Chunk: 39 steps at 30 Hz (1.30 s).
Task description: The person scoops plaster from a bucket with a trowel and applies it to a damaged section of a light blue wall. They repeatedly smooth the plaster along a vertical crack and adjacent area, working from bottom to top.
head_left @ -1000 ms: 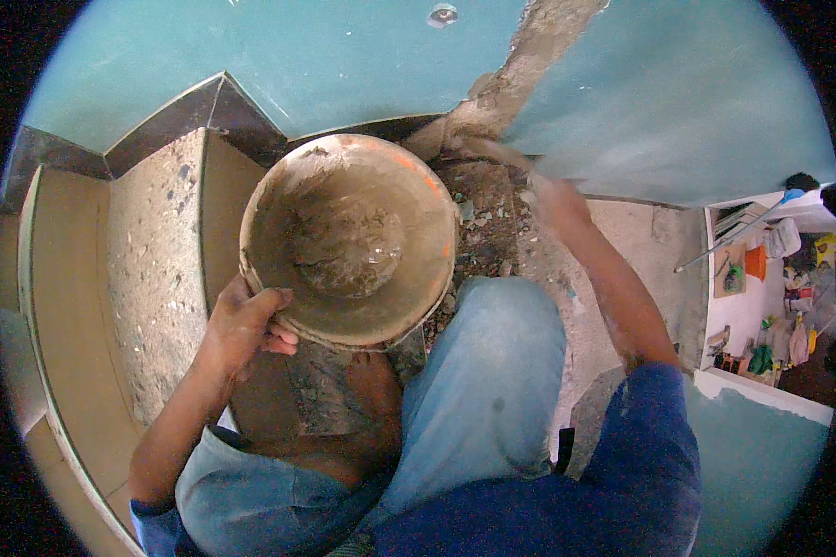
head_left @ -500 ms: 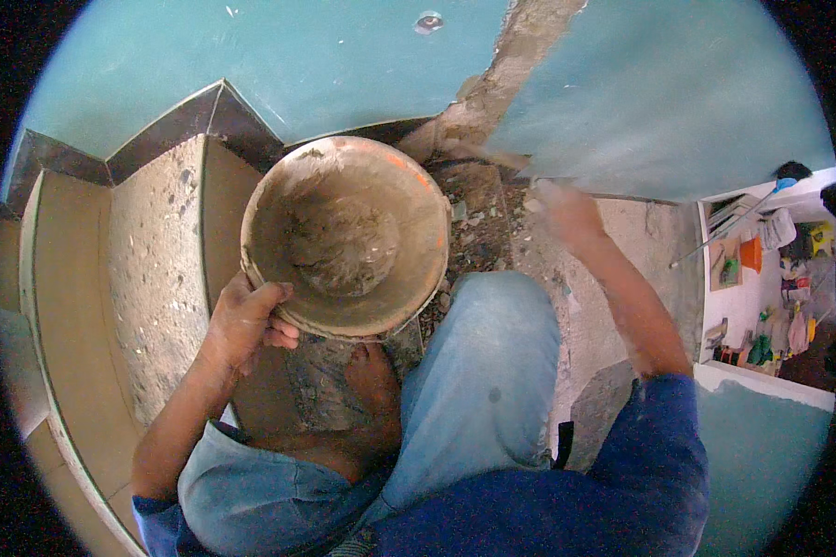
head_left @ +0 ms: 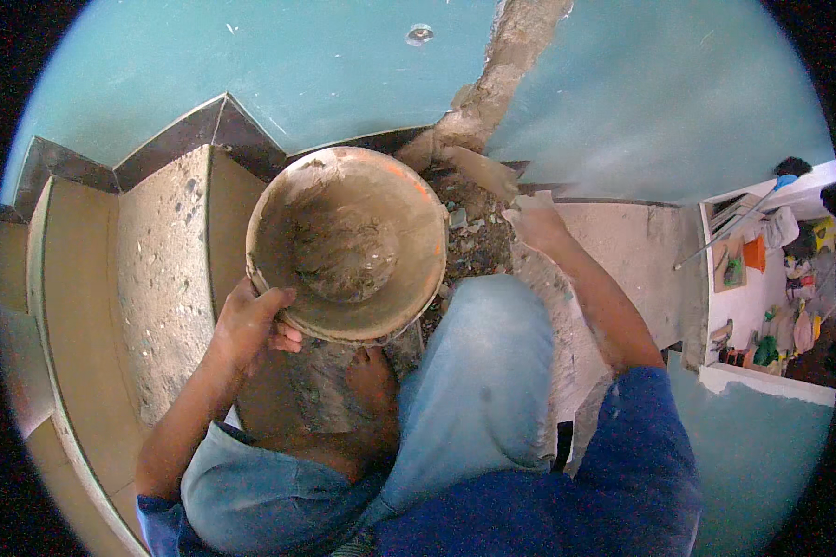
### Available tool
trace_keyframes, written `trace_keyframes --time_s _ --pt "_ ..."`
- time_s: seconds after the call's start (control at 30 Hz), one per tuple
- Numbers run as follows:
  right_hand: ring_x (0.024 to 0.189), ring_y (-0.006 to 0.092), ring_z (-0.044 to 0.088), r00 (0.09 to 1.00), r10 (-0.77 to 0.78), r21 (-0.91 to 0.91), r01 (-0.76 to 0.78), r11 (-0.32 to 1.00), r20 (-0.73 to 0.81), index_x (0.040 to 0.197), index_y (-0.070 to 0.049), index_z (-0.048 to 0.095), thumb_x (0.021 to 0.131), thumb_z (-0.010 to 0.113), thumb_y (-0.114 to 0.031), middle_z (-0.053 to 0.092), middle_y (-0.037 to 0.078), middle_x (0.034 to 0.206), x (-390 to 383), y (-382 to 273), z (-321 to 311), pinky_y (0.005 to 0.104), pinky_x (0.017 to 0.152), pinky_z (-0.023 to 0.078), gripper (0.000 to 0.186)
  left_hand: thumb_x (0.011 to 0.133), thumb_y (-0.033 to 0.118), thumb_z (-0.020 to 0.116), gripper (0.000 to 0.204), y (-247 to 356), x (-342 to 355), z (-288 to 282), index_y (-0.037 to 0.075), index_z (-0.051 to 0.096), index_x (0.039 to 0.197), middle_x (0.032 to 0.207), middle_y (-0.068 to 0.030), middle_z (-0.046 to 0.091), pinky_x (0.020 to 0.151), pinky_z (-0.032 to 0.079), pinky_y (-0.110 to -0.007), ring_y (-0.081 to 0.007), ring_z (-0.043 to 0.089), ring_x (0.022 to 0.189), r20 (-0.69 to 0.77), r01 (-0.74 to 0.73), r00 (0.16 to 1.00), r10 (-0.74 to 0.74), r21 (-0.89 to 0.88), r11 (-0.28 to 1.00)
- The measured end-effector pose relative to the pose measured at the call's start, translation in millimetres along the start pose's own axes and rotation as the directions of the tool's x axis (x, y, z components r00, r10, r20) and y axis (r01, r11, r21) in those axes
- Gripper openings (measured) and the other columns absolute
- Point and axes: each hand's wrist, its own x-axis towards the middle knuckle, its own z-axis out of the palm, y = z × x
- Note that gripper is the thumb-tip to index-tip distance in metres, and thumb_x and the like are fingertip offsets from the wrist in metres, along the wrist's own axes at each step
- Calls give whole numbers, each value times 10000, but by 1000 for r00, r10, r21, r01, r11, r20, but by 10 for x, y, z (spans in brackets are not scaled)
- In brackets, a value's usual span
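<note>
My left hand (head_left: 255, 325) is closed on the near-left rim of a bucket (head_left: 427, 269). The bucket tilts toward me, crusted inside and out, with a trace of orange on its rim. Grey-brown mortar (head_left: 348, 251) lies at its bottom. To the right of the bucket, my right hand (head_left: 541, 226) is closed around the handle of a trowel (head_left: 481, 174). The trowel's dirty flat blade reaches up and left toward the foot of the wall, beside a rough mortar strip (head_left: 502, 79); its handle is mostly hidden by my fingers.
Steps (head_left: 163, 278) with speckled, dusty treads stand on the left, edged by dark skirting tiles (head_left: 181, 130). Broken rubble (head_left: 474, 237) lies between the bucket and my right hand. A blue wall (head_left: 659, 102) rises ahead. Tools and cloths (head_left: 790, 306) lie far right.
My right hand has moved slightly left and nearer to me, with the trowel in it. The left hand still holds the bucket in nearly the same place. My view has shifted a little.
</note>
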Motion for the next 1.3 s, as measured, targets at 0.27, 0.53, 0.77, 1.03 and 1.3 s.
trace_keyframes --time_s 0.27,0.53,0.77,1.03,1.3 --pt "955 436 666 970 223 -78 -216 973 97 1086 -51 647 914 621 -389 682 212 968 25 237 -239 533 813 538 380 916 182 612 371 4 -84 37 -55 505 1181 865 -140 678 507 611 -313 -179 658 552 -32 -7 999 7 -11 1000" --pt "962 421 663 997 12 -108 -4 994 73 1066 -59 638 932 626 -382 674 217 929 -320 -273 -800 526 789 525 351 926 179 612 371 7 -79 0 -66 510 1185 856 -139 678 504 605 -307 -175 657 562 -2 -25 1000 25 17 1000" --pt "926 354 674 898 -434 111 440 891 -72 1032 -36 655 902 670 -295 675 157 978 -900 -929 -1839 486 793 540 291 937 168 618 378 22 -60 77 -76 495 1198 850 -126 671 492 594 -291 -160 656 564 57 -116 992 112 65 991" --pt "889 305 656 876 -480 -404 458 792 51 1142 -83 650 887 668 -252 591 133 940 -541 -1771 -1242 436 734 564 306 942 152 613 378 59 -158 226 -68 484 1221 824 -142 667 472 580 -299 -157 655 550 69 -199 979 190 173 965" --pt "861 298 637 806 -574 -380 489 785 -149 1139 -102 654 867 691 -248 561 115 889 -535 -1835 -1226 443 641 531 311 968 156 620 401 28 -108 181 -12 458 1294 816 -122 685 468 575 -313 -173 654 556 148 -251 965 217 277 928"
